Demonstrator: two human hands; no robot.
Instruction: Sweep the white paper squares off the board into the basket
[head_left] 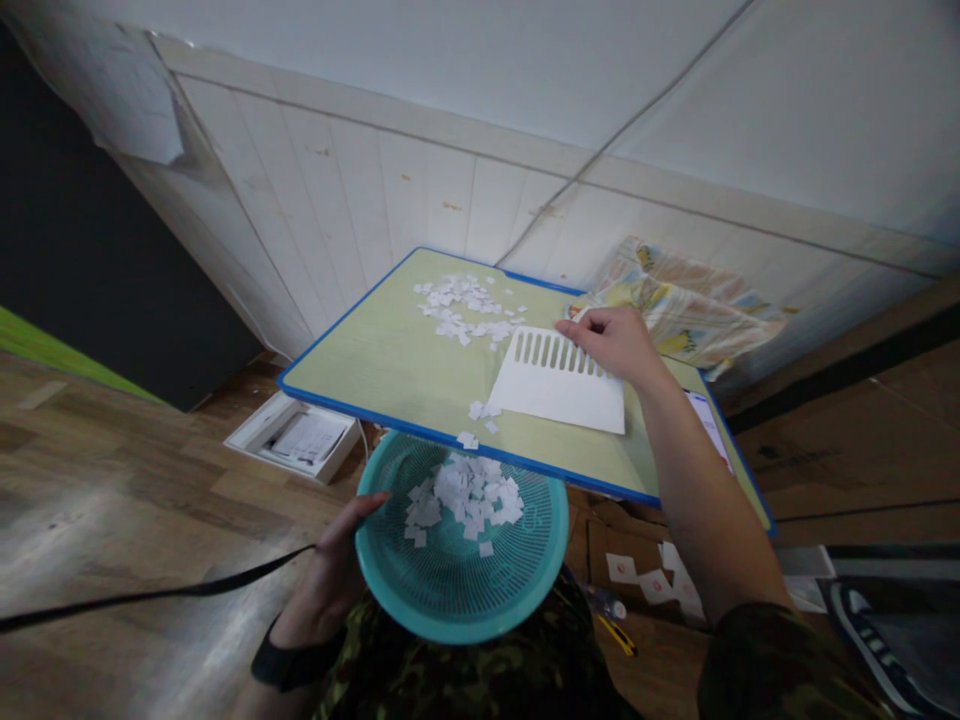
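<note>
At my twelve o'clock I faced a white plank-panelled wall (360, 170), a grey cable (634, 127) slanting across it towards one. A dark panel (97, 230) stood at ten, with a green strip (52, 350) along its base. At eight, wood-look flooring (187, 490) caught a pale glare.

Here's the surface (360, 350), pale yellow-green inside a blue rim (405, 424), and a loose spread of white paper bits (457, 295) lies by the far edge, toward the far left corner! A few stray scraps (480, 410) sit at the near edge, one right on the rim. To their right, a slotted white panel (562, 395); fully flat or not, I can't tell. A phone (709, 425) hugs the right edge, and patterned cloth (675, 310) crowds the far right corner!
</note>
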